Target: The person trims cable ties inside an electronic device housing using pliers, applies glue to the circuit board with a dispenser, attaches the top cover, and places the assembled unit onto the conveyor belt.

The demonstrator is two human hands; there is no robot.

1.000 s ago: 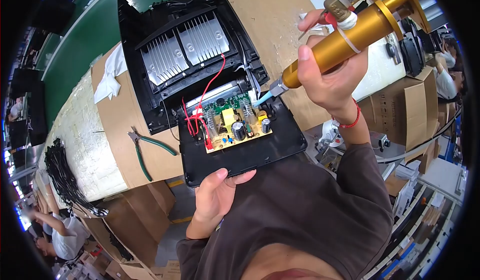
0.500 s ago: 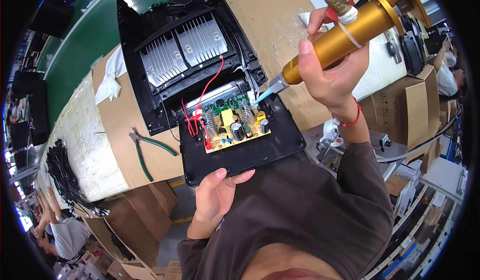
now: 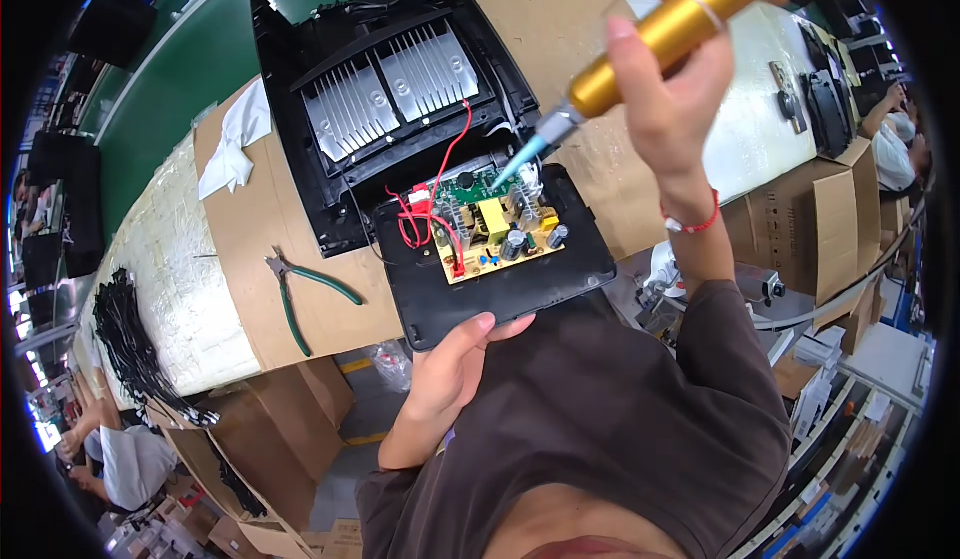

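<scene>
A gold dispensing gun (image 3: 650, 44) with a pale blue nozzle is gripped in my right hand (image 3: 675, 99). Its tip is over the green part of a circuit board (image 3: 495, 239), beside white connectors. The board, with red wires (image 3: 440, 194), lies on a black cover plate (image 3: 500, 304). My left hand (image 3: 455, 369) pinches the plate's near edge between thumb and fingers. Beyond the plate, a black housing (image 3: 290, 149) holds two finned metal heatsinks (image 3: 400, 89).
Green-handled cutters (image 3: 330, 284) lie on the cardboard sheet (image 3: 235, 289), left of the plate. A white cloth (image 3: 237, 144) is at the back left, and black cables (image 3: 135, 349) are at the far left. Cardboard boxes (image 3: 800, 224) stand at the right. Co-workers (image 3: 895, 144) sit at both sides.
The plate, board and housing have shifted right and slightly away, my left hand with them. The gun has tilted, and its nozzle tip has moved away from me and onto the board's green part.
</scene>
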